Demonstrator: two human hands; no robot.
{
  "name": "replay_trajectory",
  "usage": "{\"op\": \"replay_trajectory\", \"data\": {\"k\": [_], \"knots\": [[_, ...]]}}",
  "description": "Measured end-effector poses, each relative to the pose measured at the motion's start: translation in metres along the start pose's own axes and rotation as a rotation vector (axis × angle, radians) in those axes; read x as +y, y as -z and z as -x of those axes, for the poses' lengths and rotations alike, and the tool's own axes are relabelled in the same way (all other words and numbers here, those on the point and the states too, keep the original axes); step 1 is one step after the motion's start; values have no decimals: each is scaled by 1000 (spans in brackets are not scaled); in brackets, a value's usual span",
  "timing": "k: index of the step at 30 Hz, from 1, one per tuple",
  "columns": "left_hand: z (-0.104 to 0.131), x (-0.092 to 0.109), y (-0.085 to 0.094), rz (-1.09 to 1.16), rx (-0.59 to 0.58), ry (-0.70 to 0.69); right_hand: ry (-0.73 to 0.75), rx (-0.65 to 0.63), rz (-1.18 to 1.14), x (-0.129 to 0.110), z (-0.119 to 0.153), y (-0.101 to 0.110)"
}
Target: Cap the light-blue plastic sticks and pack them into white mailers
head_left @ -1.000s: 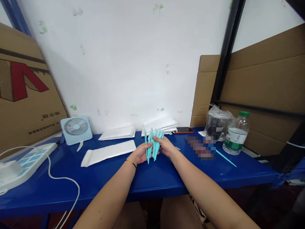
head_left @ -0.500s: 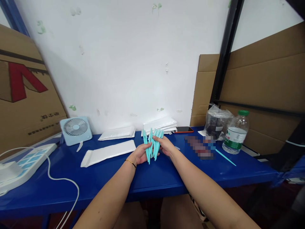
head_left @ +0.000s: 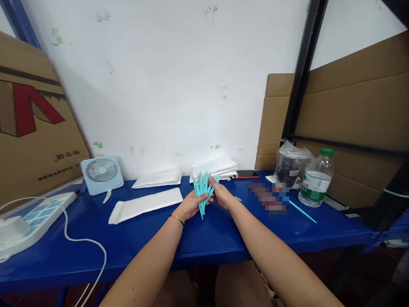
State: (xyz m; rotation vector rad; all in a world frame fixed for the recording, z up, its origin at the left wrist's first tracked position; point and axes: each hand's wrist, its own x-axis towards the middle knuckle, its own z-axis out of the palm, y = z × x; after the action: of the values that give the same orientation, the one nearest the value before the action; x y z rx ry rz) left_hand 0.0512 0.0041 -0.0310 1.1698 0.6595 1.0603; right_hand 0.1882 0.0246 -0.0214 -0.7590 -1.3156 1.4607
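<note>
Several thin turquoise sticks (head_left: 202, 189) with pointed ends are fanned out above the middle of the blue table (head_left: 211, 238). My left hand (head_left: 191, 204) is wrapped round their lower part, its thumb across the front. On the right side of the fan, my right hand (head_left: 221, 192) pinches some of the sticks near their upper part. Parts of the fingers are hidden behind the bundle. One more turquoise stick (head_left: 303, 212) lies on the table at the right, beside a pixelated patch.
A white packet (head_left: 145, 205) lies left of my hands, with white stacks (head_left: 158, 178) (head_left: 215, 165) along the wall. A fan (head_left: 102, 172) and power strip (head_left: 41, 219) stand left. At the right are a phone (head_left: 246, 174), a bagged dark container (head_left: 289, 166) and a bottle (head_left: 316, 181).
The sticks, earlier in two groups, now form mostly one fan in my left hand. My right hand has shifted slightly and holds fewer sticks at the right edge.
</note>
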Motion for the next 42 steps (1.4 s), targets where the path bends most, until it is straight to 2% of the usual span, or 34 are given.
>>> {"op": "replay_trajectory", "data": {"k": [5, 9, 11, 15, 18, 21, 23, 24, 25, 27, 29, 31, 35, 38, 40, 42], "knots": [[-2, -2, 3, -24, 23, -54, -23, -1, -54, -1, -1, 0], [-3, -4, 5, -8, 21, -78, 21, -173, 36, -5, 2, 1], [-3, -3, 5, -8, 23, -87, 46, -205, 71, -4, 2, 1], [-3, -1, 4, -22, 37, -83, 68, -129, 49, 0, -1, -2], [-3, 0, 4, -41, 62, -78, 138, -78, 145, -7, -2, 5], [-5, 0, 6, -78, 149, -65, 274, 59, 390, -24, 3, 33], [-6, 0, 8, -101, 198, -60, 318, 257, 685, -35, 11, 60], [-7, 1, 8, -111, 207, -55, 298, 309, 864, -39, 16, 73], [-7, 2, 9, -123, 210, -51, 247, 318, 1039, -42, 22, 84], [-8, 4, 9, -154, 200, -45, 125, 246, 1343, -43, 31, 97], [-7, 5, 9, -186, 185, -47, 43, 157, 1530, -38, 36, 98], [-7, 5, 9, -212, 174, -59, 18, 122, 1610, -30, 36, 91], [-5, 4, 11, -247, 176, -82, 30, 165, 1623, -21, 28, 77], [-3, 4, 11, -243, 160, -89, 67, 171, 1587, -24, 25, 79], [-2, 5, 10, -252, 148, -96, 103, 164, 1397, -31, 24, 87], [-1, 6, 9, -272, 137, -105, 164, 156, 1045, -40, 24, 93]]}}
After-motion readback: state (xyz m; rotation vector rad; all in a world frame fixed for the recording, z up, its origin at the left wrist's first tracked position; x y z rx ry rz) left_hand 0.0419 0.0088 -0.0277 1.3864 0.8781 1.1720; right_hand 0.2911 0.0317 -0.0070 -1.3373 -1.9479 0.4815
